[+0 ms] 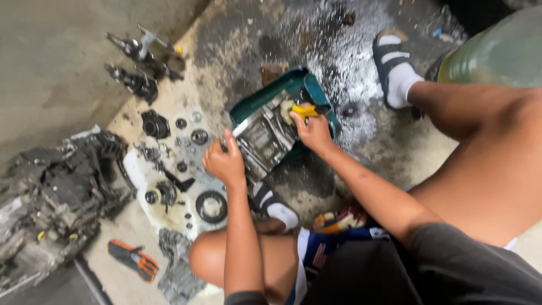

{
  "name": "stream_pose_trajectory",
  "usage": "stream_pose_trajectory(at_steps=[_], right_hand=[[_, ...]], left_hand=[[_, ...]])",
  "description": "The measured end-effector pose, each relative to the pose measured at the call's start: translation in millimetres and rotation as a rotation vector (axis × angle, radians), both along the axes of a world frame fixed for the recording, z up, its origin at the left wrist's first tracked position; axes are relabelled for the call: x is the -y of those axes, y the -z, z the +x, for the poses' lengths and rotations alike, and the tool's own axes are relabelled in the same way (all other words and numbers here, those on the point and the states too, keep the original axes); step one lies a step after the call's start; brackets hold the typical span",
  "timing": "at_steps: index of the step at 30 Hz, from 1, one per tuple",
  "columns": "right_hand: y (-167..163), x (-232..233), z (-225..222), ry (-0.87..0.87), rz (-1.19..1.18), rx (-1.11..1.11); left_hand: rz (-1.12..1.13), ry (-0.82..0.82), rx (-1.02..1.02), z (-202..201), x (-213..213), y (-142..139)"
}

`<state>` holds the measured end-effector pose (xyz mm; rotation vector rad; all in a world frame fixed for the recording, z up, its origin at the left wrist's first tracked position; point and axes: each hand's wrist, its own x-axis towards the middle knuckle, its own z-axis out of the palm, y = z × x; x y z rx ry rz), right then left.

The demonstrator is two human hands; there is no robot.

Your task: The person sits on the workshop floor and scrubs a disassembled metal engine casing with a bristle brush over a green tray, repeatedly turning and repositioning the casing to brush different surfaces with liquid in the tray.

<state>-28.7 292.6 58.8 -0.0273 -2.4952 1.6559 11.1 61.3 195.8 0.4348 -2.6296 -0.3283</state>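
left hand (224,162) clenched on edge of grey metal engine casing (264,137) | casing lies in teal plastic tray (265,96) on floor | right hand (314,131) grasping yellow brush (304,111) over casing

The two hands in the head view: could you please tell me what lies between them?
In the head view, the grey metal engine part lies between the left hand and right hand, resting in the teal tray.

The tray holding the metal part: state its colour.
The tray is teal green, clearest in the head view, where the left hand steadies the metal part.
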Motion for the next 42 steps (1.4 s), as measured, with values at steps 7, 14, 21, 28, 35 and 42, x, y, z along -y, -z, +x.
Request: stream_pose_trajectory(at_steps=[7, 14, 21, 28, 35, 42], right_hand=[[17, -6, -6, -0.028, -0.163, 0.095], [17, -6, 2, -0.089, -0.119, 0.415], [43, -19, -3, 0.029, -0.306, 0.287], [64, -12, 19, 0.416, -0.678, 0.656], [72, 37, 15, 0.706, -1.399, 1.312], [72, 66, -12, 0.589, -1.820, 1.134]], left_hand=[[0.027, -0.089, 0.076, 7, 7, 6], [0.008, -0.005, -0.038, 6, 21, 10], [0.097, -0.057, 0.113, 8, 33, 7], [0.231, -0.191, 0.077, 3, 31, 4], [0.287, -0.261, 0.159, 0, 0, -14], [0.659, -0.251, -0.001, 24, 18, 2]])
